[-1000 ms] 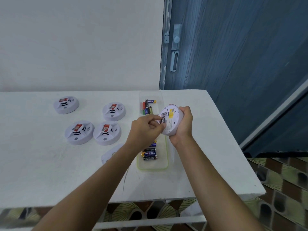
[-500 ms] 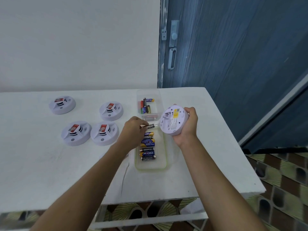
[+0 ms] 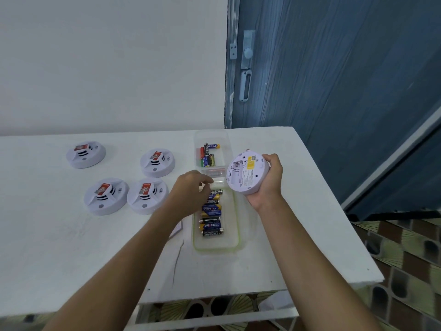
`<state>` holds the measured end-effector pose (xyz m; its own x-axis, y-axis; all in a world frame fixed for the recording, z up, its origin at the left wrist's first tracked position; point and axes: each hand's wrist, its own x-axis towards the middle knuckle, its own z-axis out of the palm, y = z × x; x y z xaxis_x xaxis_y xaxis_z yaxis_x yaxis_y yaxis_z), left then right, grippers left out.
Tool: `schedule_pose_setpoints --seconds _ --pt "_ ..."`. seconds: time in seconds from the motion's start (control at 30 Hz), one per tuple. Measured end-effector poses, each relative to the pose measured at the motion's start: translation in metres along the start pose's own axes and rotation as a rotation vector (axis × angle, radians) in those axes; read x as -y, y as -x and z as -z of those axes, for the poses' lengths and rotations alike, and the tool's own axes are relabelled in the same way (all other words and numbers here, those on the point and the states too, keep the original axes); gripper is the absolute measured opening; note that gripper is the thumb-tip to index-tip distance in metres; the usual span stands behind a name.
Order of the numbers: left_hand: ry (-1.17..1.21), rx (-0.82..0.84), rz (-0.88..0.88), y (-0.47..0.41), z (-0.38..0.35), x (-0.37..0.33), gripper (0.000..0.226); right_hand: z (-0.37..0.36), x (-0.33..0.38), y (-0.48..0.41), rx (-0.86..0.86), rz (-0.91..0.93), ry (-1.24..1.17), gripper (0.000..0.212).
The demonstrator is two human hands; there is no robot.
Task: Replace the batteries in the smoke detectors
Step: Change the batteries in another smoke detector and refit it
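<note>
**A:** One detector (image 3: 247,173) is up off the table (image 3: 71,247), in the R hand (image 3: 267,185). Round, white, back side toward the cam. Yellow sticker, small print, open battery bay on its left side.

**B:** Grip?

**A:** R hand wraps the right rim, fingers curled over the edge, heel of the hand under the lower edge. Disc is tilted and sits just above the tray's (image 3: 236,237) far-right corner.

**B:** L hand (image 3: 191,194)?

**A:** Palm down, fingers curled, tips at the left end of the top battery (image 3: 216,192) in the tray. Can't tell if it's pinching it or only touching.

**B:** Rest of the tray?

**A:** Row of batts (image 3: 211,225) lying crosswise, stacked toward the near end.

**B:** Anything else?

**A:** 4 other detectors (image 3: 106,195) on the table left of the tray, face up, red tag on each. Clear box (image 3: 226,149) just behind the tray w/ a few mixed cells (image 3: 207,155).
</note>
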<state>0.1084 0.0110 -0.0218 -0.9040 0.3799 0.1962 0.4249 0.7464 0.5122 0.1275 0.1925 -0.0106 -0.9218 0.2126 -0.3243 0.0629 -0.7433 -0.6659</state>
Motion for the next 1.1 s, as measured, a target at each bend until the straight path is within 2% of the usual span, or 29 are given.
schedule_pose_setpoints --seconds 0.13,0.2,0.33,0.47,0.53,0.63,0.73,0.87,1.03,1.1 --pt "0.038 -0.145 -0.017 -0.023 0.014 -0.011 0.019 -0.001 0.004 -0.007 -0.01 -0.006 -0.036 0.035" --pt "0.041 -0.159 0.007 -0.041 0.016 -0.012 0.019 -0.001 0.007 -0.012 -0.014 -0.007 -0.052 0.035" --pt "-0.075 -0.018 0.069 -0.08 0.013 -0.002 0.019 0.002 0.013 -0.02 -0.007 0.005 -0.068 0.035" --pt "-0.341 0.245 0.061 -0.109 0.01 -0.003 0.014 0.004 0.02 -0.029 -0.017 -0.001 -0.068 0.035" --pt "-0.383 0.333 0.048 -0.118 0.01 -0.006 0.015 0.005 0.023 -0.032 -0.016 -0.006 -0.06 0.034" --pt "-0.405 0.366 0.034 -0.126 0.007 -0.005 0.017 0.005 0.025 -0.035 -0.011 0.0 -0.046 0.034" --pt "-0.391 0.346 0.011 -0.132 0.002 -0.001 0.008 0.005 0.026 -0.039 -0.019 -0.003 -0.028 0.035" --pt "-0.399 0.267 -0.024 -0.133 -0.002 0.005 0.015 0.005 0.023 -0.045 -0.012 -0.01 -0.032 0.036" --pt "-0.476 0.311 -0.032 -0.131 -0.006 0.002 0.026 0.005 0.019 -0.05 -0.007 -0.019 -0.041 0.034" --pt "-0.465 0.311 -0.035 -0.131 -0.007 0.001 0.02 0.005 0.019 -0.05 -0.008 -0.019 -0.035 0.035"
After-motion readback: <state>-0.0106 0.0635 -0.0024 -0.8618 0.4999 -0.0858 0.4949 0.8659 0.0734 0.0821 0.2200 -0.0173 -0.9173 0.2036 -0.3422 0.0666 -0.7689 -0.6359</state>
